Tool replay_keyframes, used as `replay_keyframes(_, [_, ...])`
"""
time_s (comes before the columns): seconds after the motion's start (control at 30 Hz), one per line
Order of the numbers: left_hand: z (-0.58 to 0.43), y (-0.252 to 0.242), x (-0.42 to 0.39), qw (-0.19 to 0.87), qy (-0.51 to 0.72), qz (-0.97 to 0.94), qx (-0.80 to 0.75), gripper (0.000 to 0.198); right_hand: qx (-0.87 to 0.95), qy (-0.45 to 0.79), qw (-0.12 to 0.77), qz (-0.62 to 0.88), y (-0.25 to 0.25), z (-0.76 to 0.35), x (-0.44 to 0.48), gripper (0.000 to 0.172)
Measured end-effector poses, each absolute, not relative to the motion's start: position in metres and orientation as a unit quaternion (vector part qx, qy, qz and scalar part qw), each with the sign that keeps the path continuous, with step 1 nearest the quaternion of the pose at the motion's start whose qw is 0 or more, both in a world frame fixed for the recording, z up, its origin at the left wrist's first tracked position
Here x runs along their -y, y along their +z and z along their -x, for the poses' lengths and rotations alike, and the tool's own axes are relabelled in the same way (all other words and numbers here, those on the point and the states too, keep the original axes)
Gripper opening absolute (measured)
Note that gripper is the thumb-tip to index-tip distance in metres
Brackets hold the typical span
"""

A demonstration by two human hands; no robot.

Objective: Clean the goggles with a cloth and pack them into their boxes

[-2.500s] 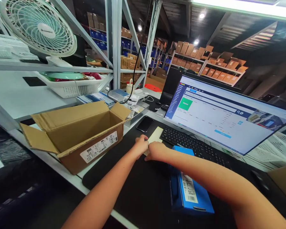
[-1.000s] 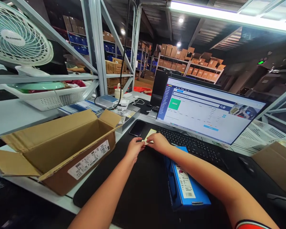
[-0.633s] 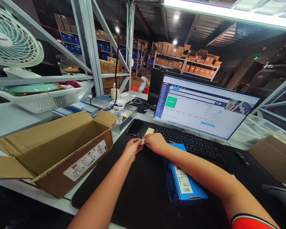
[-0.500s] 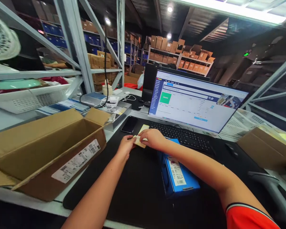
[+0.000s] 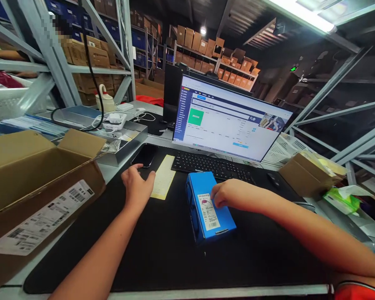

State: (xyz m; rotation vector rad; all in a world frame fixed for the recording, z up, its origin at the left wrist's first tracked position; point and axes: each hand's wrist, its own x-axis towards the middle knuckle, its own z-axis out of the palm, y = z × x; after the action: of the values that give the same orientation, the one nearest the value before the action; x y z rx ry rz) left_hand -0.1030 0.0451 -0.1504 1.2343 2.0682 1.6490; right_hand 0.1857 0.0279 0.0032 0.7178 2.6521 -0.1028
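The right hand (image 5: pixel 229 196) lay open, fingertips on a blue rectangular carton (image 5: pixel 200 187) at its 9 o'clock, long axis near 12 o'clock. The open, empty left hand (image 5: pixel 136 187) was nearer a pale yellow paper strip (image 5: pixel 162 177), just beside it at 3 o'clock on the black desk mat (image 5: pixel 162 258).

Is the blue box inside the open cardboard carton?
No, the blue box lies on the black desk mat, outside the cardboard carton.

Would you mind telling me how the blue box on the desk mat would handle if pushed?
The blue box looks like stiff card, so it probably won't flex much. Its flat, squared sides suggest it won't roll, and lying on its broad face on the black desk mat, it seems unlikely to tip.
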Motion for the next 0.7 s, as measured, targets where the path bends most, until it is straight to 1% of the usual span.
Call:
replay_keyframes(0.37, [0.113, -0.157, -0.048, 0.118, 0.562, -0.393, -0.719, 0.043, -0.945, 0.049, 0.223, -0.234, -0.002, -0.177, -0.023, 0.018])
replay_keyframes(0.5, [0.113, -0.159, -0.049, 0.123, 0.567, -0.394, -0.713, 0.044, -0.947, 0.068, 0.214, -0.229, -0.01, -0.18, -0.023, 0.021])
replay_keyframes(0.57, [0.112, -0.16, -0.05, 0.126, 0.569, -0.394, -0.711, 0.043, -0.948, 0.069, 0.206, -0.233, -0.012, -0.181, -0.021, 0.022])
replay_keyframes(0.7, [0.111, -0.161, -0.05, 0.135, 0.57, -0.395, -0.708, 0.042, -0.941, 0.019, 0.187, -0.282, -0.012, -0.181, -0.017, 0.023])
